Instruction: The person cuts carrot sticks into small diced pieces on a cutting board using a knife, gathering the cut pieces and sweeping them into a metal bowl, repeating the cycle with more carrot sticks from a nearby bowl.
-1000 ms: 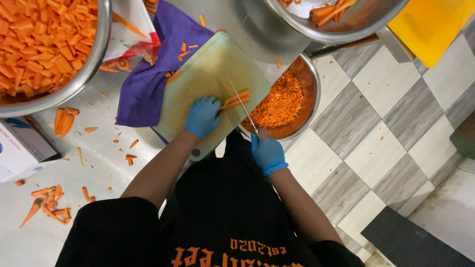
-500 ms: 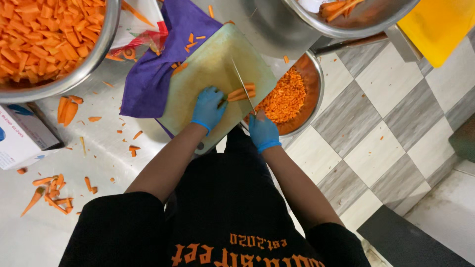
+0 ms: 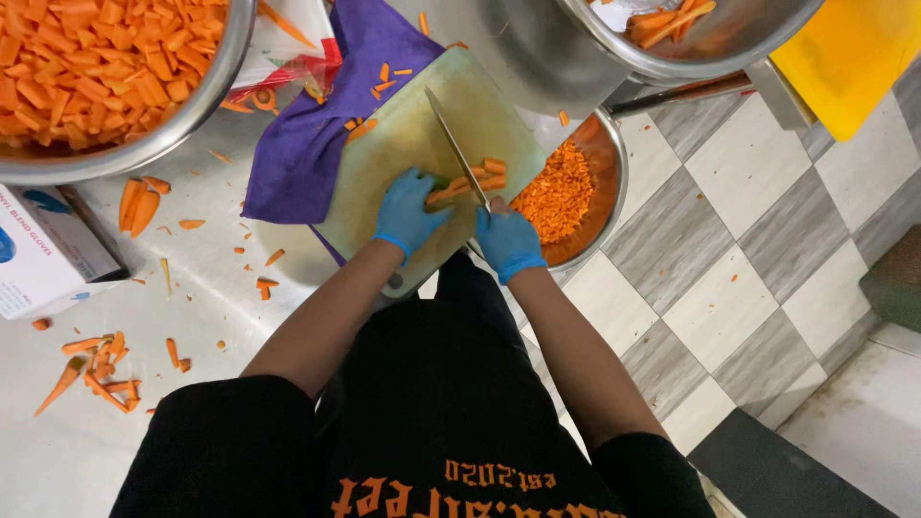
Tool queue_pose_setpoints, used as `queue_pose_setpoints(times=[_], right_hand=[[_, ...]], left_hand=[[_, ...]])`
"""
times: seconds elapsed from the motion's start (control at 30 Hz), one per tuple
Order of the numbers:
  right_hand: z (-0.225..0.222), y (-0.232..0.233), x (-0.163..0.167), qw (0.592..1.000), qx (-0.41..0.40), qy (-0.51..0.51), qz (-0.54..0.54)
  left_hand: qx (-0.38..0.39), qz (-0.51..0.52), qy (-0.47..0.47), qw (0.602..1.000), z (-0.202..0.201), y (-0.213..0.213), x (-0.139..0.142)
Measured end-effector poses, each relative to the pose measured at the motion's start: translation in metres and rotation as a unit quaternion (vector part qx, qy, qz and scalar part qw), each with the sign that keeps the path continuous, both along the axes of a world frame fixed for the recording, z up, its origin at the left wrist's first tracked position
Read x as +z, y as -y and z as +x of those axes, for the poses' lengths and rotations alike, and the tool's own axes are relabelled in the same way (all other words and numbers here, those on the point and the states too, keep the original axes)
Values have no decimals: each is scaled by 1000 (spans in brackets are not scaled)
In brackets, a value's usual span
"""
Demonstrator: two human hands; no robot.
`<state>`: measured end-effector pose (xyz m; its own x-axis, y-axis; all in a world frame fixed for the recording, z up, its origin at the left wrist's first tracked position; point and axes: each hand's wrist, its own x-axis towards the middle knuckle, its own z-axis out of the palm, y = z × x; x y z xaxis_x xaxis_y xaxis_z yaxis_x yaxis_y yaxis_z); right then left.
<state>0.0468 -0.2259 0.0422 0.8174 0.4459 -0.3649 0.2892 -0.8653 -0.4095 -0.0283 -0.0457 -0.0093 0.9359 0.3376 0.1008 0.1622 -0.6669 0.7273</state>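
We're looking down at our two hands in blue gloves over a pale green plastic cutting board (image 3: 403, 144) on a steel surface (image 3: 192, 278). Left hand (image 3: 408, 211) is pressed down w/ curled fingers on a bunch of orange carrot sticks (image 3: 470, 182); right hand (image 3: 508, 242) is closed round the handle of a long steel kitchen knife (image 3: 456, 146). Knife blade runs from the right hand up & to the left in the picture, tip pointing away from our body, long axis slightly diagonal across the board. Blade sits across the carrot sticks, whose long axis lies roughly crosswise to it, ends pointing to the right board edge. Can't tell if the edge is touching the board.

Just right of the board, lower down, a round steel bowl of finely chopped carrot (image 3: 566, 192). Under the board's left side, a purple cloth (image 3: 307, 144) w/ a few carrot bits on it. Upper left, a big steel bowl of chunky carrot pieces (image 3: 96, 58). Top right, another steel bowl w/ carrot strips (image 3: 691, 29).

Pkgs: a white & blue rectangular cardboard box (image 3: 43, 254) at the left edge, lying flat, near the big bowl's rim; a clear plastic bag w/ red print (image 3: 283, 67) between the big bowl & the cloth. A yellow flat board (image 3: 849, 58) in the top right corner. Carrot scraps (image 3: 96, 364) scattered bottom left
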Motion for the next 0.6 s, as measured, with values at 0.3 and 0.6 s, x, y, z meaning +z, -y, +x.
queue_pose_setpoints(times=[0.3,0.6], right_hand=[[-43,-23,-6,1000,-11,-21,-7],[-56,-24,21,998,-17,-34,54]], left_hand=[[14,-12,1,1000,-26,-16,-15],[16,-39,17,999,-32,-21,-4]])
